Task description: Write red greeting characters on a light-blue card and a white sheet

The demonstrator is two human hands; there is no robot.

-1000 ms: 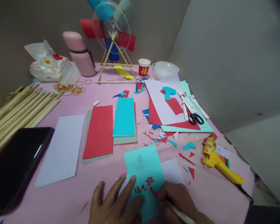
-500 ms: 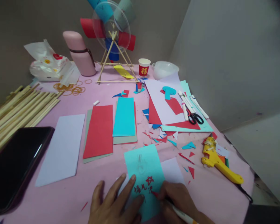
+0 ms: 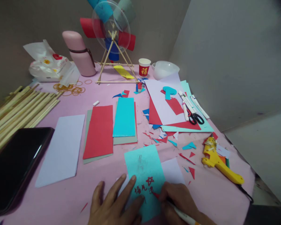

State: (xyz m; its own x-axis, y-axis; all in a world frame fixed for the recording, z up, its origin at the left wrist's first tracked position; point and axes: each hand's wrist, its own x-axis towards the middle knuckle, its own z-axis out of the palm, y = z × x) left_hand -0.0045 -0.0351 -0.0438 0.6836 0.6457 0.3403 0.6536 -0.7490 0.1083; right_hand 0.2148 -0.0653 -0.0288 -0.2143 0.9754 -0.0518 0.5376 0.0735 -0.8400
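A turquoise sheet of paper [image 3: 142,156] lies in front of me on top of a white sheet [image 3: 174,170]. It bears a red star, red handwritten characters and a smudged grey drawing near its top. My left hand [image 3: 114,200] rests with fingers spread, its fingertips pressing the sheet's left side. My right hand [image 3: 178,201] grips a marker [image 3: 184,216] with a white barrel; its red tip is at the characters below the star.
Red paper strips [image 3: 99,131], blue strips [image 3: 124,117] and a white sheet [image 3: 63,147] lie ahead. A phone [image 3: 16,165] and wooden sticks [image 3: 25,106] are left. Scissors [image 3: 195,118] and a yellow glue gun [image 3: 216,162] lie right. A stick-framed wheel [image 3: 112,40] stands behind.
More red strokes have been added to the character below the star. My left hand stays in place on the paper; the right hand has shifted only slightly.
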